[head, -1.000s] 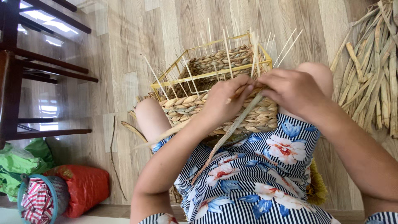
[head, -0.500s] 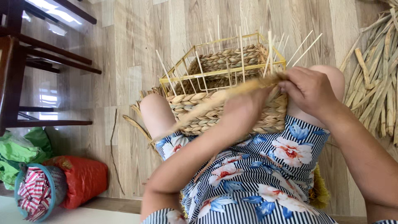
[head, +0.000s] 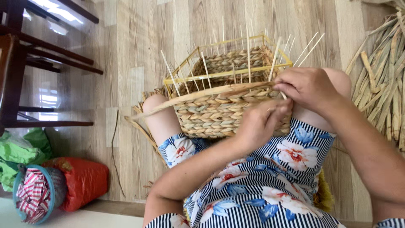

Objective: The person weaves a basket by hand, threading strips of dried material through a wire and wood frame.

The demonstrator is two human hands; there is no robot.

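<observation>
Basket [head: 219,112] sits on the lap, half woven, thin stakes [head: 249,59] sticking up around a yellow frame [head: 223,74]. Right hand [head: 310,86] pinches a flat strand [head: 198,96] at the basket's right corner, fingers clamped on it. Left hand [head: 259,122] presses just below against the woven wall, fingers curled onto the same strand. The strand runs left across the rim. Dried reeds [head: 384,84] lie on the floor to the right.

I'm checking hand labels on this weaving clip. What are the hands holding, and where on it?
Both the right hand and left hand pinch one end of a long flat straw strand, at the basket's right corner.
</observation>
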